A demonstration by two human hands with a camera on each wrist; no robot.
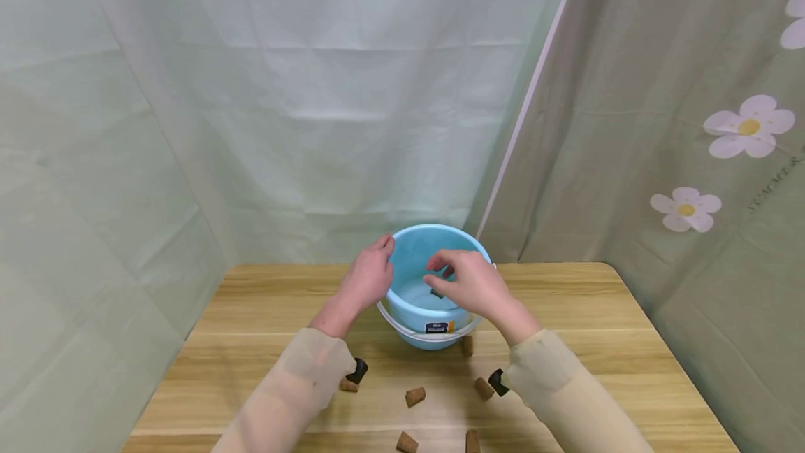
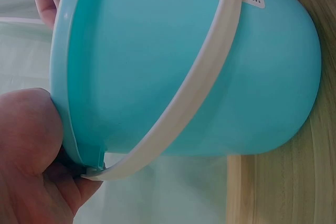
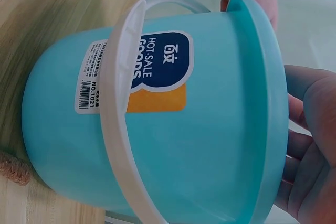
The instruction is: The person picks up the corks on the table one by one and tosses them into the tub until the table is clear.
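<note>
A light blue bucket (image 1: 410, 312) with a white handle (image 3: 116, 135) stands upright on the wooden table. My left hand (image 1: 370, 270) grips its rim at the left, thumb outside, close to where the handle joins in the left wrist view. Over the bucket's mouth is my right hand (image 1: 468, 279), its fingers loosely bent and spread from the thumb, with nothing seen between them. Inside the bucket, just below the right thumb, a small dark piece (image 1: 437, 293) shows, partly hidden by the hand. One brown cork (image 1: 468, 346) lies against the bucket's base at the front right.
Several more corks lie in front of the bucket, among them a middle cork (image 1: 415, 396), a right cork (image 1: 483, 388) and a left cork (image 1: 349, 386) beside my left sleeve. Pale curtains (image 1: 352, 124) hang behind the table (image 1: 566, 306) and at both sides.
</note>
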